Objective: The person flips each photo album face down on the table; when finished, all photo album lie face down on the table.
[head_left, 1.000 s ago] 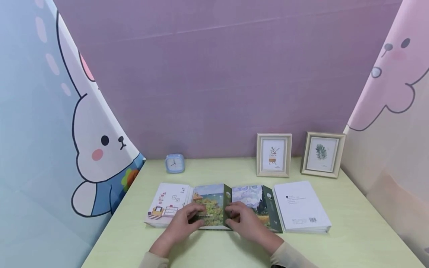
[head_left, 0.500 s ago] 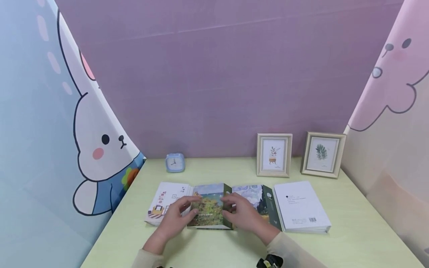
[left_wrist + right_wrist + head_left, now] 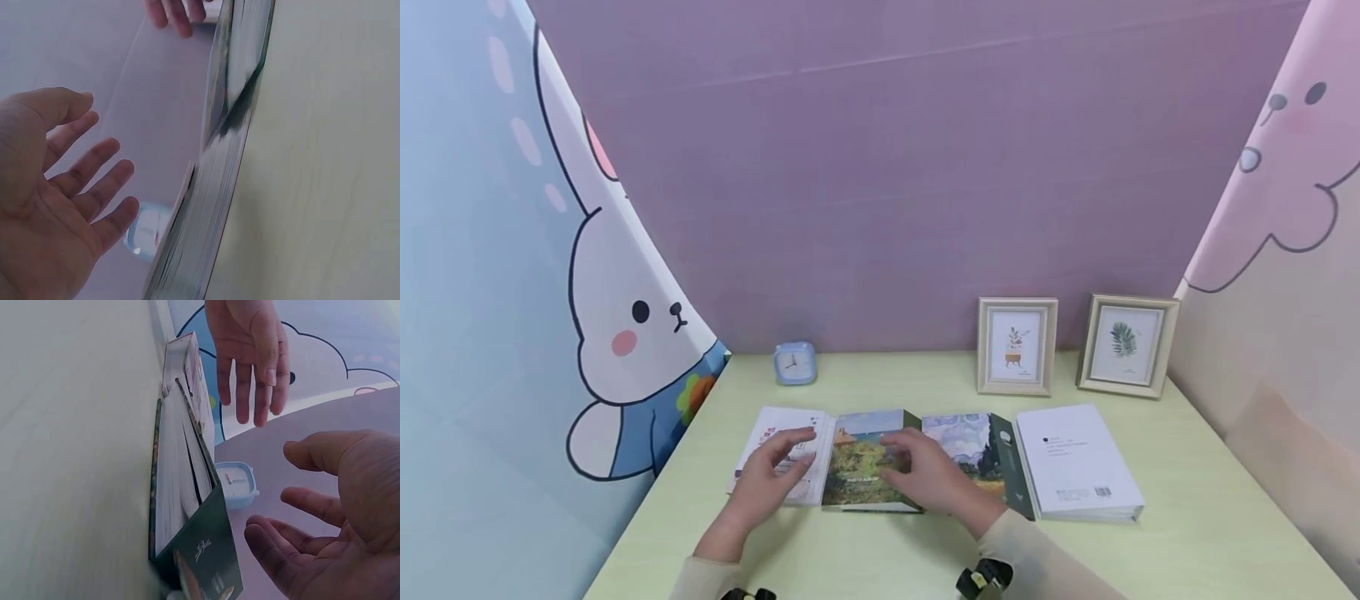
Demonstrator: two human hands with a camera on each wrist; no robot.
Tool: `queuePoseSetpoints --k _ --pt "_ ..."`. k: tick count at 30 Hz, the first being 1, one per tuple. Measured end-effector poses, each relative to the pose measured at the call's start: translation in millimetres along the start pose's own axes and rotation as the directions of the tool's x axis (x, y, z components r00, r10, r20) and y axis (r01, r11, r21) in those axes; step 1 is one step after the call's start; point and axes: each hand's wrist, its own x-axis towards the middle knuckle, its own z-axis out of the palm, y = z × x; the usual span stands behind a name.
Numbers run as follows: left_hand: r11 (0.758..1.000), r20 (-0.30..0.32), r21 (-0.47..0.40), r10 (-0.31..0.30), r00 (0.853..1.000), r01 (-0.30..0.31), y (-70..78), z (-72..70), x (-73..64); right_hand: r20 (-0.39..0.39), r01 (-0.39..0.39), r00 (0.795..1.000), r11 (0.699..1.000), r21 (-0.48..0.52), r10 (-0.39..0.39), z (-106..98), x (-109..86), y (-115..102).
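Observation:
Four albums lie in a row across the table. My left hand hovers over the leftmost, a white album with a drawn room on its cover. Beside it lies a photo album with a garden-and-sea painting and a dark green spine. Above that album's right side is my right hand, fingers bent loosely and holding nothing. In the left wrist view my left hand has spread fingers, apart from the album edges. A second painted album is partly hidden behind my right hand.
At the row's right end lies a white album, barcode side up. A blue alarm clock stands at the back left of the table. Two picture frames stand at the back right, before a purple wall.
My left hand has let go of the garden-painting album and moved left over the white one. My right hand has come off its spine side and shifted slightly left and up.

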Motion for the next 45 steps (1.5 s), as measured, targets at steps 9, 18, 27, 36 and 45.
queuePoseSetpoints --k 9,18,27,36,45 --pt "0.986 -0.079 0.06 -0.151 0.985 0.156 -17.7 -33.2 -7.6 0.061 -0.019 0.998 1.0 -0.005 0.019 13.7 12.7 -6.5" --pt "0.965 -0.137 0.043 -0.25 0.959 0.258 -35.4 -50.8 -10.3 0.067 -0.023 0.997 0.997 -0.072 0.028 30.0 24.0 -13.2" --pt "0.939 -0.174 -0.026 -0.342 0.924 0.343 -45.6 -62.7 -14.3 0.069 -0.007 0.998 0.995 -0.102 0.014 48.2 35.0 -23.2" --pt "0.896 -0.126 -0.099 -0.443 0.888 0.433 -50.8 -65.0 -14.2 0.089 0.006 0.996 0.986 -0.167 0.009 64.6 42.2 -27.8" --pt "0.871 -0.082 -0.132 -0.485 0.87 0.473 -57.3 -63.7 -12.2 0.137 0.043 0.991 0.961 -0.274 -0.005 78.5 49.0 -37.8"
